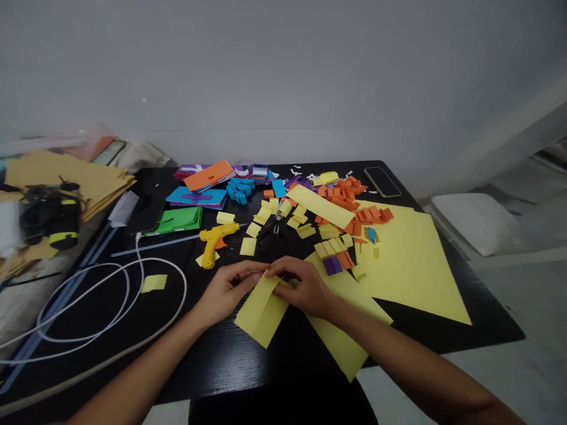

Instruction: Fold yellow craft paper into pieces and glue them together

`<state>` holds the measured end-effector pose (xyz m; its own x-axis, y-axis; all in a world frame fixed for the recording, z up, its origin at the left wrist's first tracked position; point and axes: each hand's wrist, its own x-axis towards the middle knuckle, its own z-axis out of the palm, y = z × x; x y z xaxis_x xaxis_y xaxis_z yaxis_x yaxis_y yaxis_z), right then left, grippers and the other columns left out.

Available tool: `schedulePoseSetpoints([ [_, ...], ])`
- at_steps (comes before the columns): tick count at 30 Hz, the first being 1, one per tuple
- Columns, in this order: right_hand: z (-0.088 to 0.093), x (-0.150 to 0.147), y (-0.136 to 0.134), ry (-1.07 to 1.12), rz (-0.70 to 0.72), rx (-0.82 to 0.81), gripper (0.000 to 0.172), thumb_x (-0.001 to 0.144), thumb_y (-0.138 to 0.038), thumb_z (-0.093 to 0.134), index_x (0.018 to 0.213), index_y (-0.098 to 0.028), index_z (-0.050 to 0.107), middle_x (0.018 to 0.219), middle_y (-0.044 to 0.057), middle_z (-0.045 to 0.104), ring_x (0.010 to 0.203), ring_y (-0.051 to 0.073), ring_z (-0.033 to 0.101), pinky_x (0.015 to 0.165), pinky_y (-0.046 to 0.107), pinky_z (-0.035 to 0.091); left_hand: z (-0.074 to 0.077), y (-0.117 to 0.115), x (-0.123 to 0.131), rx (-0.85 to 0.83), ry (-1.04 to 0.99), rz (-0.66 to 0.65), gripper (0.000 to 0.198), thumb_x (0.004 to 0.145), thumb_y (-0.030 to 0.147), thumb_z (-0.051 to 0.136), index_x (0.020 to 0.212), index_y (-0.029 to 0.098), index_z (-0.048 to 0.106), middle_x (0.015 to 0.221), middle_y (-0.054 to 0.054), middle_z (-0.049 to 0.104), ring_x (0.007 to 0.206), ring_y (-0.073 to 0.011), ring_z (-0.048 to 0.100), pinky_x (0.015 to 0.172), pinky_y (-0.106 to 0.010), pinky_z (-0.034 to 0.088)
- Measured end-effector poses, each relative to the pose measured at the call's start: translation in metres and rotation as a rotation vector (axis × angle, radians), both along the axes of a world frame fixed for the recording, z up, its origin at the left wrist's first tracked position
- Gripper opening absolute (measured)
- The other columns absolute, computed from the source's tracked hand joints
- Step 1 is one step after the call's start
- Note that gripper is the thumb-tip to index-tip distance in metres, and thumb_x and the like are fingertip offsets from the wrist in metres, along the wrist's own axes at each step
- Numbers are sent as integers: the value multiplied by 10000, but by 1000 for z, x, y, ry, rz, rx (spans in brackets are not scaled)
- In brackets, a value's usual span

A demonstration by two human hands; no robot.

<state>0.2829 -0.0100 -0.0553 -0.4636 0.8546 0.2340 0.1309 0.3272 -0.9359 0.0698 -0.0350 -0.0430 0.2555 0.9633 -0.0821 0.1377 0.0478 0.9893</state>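
The left hand [225,292] and the right hand [312,289] pinch the upper end of a folded yellow paper strip [262,319], positioned over the black wood-grain table [234,369]. Both grips partly conceal the pinched end. The right forearm covers part of a yellow rectangular paper sheet [339,351]. Black-handled pliers [266,241] blend into the dark surface. The left frame edge cuts off the white cable [140,260].

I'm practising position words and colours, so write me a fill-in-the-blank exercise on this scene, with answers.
The left hand and right hand hold paper coloured ____.
The glue gun lies to the ____ of the pliers.
The phone lies near the table's far ____ corner.
The stack just nearer than the blue stack is coloured ____.

Missing words: yellow; left; right; green.
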Motion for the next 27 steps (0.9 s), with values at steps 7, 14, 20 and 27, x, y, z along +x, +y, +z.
schedulePoseSetpoints([
  [7, 1, -1, -1, -2, 2, 12, 108, 841, -224, 750, 944, -227, 781, 1034, 78, 762, 926, 206, 726, 795, 314, 563, -1, 1, 0, -19, -22, 2, 271, 920, 365, 700, 1111, 198, 793, 1054, -87, 819, 933, -233, 763, 810, -321, 603],
  [14, -2, -1, 1, 37, -13, -42, 67, 847, -274, 771, 870, -218, 798, 964, 74, 774, 865, 195, 724, 708, 289, 523, 2, -1, 2, 5, -10, -28, 256, 945, 345, 666, 1125, 196, 770, 1033, -81, 814, 932, -218, 757, 818, -307, 591],
  [20, -1, -1, 0, 37, -61, -257, 178, 789, -340, 816, 847, -201, 723, 828, 20, 738, 752, 167, 676, 687, 280, 518, -2, -3, 0, 166, 153, -53, 256, 996, 297, 588, 1206, 207, 706, 969, -62, 772, 867, -192, 721, 797, -299, 576],
  [27, -3, -1, 2, 127, -18, -399, 331, 766, -385, 850, 1007, -203, 713, 818, 8, 734, 715, 147, 681, 669, 261, 536, 5, -6, -7, 512, 318, -265, 468, 967, 95, 516, 1370, 299, 636, 1243, -114, 638, 1160, -248, 629, 968, -371, 535],
])
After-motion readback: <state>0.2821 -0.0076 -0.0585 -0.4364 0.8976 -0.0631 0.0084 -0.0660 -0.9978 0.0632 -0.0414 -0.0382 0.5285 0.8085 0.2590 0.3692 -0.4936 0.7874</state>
